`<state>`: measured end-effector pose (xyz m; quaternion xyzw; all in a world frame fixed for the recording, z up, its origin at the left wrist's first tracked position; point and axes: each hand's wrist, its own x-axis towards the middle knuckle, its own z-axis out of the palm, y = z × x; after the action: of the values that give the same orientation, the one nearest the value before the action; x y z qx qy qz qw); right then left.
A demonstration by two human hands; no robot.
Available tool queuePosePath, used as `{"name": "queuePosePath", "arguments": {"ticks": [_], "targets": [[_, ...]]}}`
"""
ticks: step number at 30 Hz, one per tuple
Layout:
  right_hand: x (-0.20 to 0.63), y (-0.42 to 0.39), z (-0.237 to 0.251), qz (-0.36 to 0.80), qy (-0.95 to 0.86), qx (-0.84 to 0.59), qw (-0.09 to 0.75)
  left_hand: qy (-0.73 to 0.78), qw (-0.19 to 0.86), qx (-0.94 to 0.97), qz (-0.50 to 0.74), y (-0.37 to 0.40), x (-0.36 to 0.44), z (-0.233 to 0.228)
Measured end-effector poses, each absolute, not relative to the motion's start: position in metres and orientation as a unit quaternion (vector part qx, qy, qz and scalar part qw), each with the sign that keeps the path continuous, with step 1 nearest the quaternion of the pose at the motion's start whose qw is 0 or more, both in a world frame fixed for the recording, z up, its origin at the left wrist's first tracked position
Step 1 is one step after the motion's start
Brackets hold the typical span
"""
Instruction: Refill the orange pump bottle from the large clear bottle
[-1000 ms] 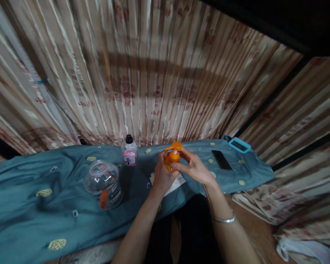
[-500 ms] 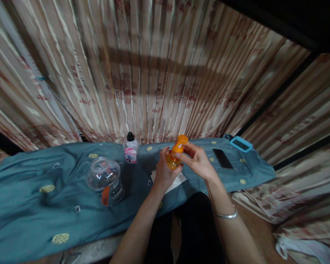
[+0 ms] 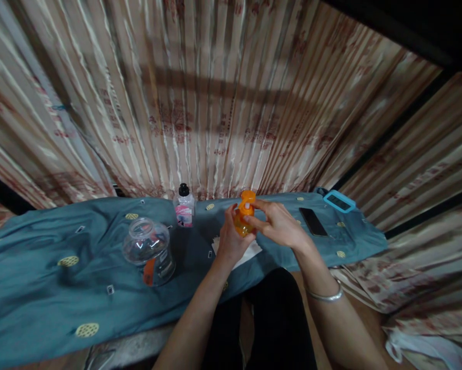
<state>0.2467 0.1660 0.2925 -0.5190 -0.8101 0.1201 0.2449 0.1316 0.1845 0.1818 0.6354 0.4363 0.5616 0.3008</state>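
An orange pump bottle (image 3: 241, 224) with see-through amber sides is held up over the cloth, between my two hands. My left hand (image 3: 231, 237) wraps round its body from the left. At the neck, the fingers and thumb of my right hand (image 3: 277, 224) close on the orange pump top (image 3: 248, 201) from the right. Part of the bottle's body is hidden behind my fingers. Under my hands lies a white sheet or tissue (image 3: 250, 253), partly covered by my left hand.
A clear plastic jar (image 3: 162, 257) stands on the green cloth (image 3: 99, 246) at left. Behind it is a small bottle with a black cap (image 3: 184, 210). To the right lie a dark phone (image 3: 313, 222) and a blue-framed device (image 3: 339, 202). A curtain (image 3: 215, 113) hangs along the back.
The pump top has turned and now tilts less to the right. My right hand has rotated with it, its wrist and forearm shifting right. My left hand keeps its grip.
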Motion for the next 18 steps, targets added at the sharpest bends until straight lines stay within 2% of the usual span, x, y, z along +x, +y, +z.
{"name": "queuePosePath", "arguments": {"ticks": [9,18], "targets": [[0.255,0.165,0.285,0.153,-0.805,-0.513,0.255,0.427,0.289,0.642,0.567,0.184,0.131,0.185],[0.260,0.163,0.263,0.234,-0.761,-0.500,0.340,0.418,0.295,0.644,0.568,0.183,0.131,0.184]]}}
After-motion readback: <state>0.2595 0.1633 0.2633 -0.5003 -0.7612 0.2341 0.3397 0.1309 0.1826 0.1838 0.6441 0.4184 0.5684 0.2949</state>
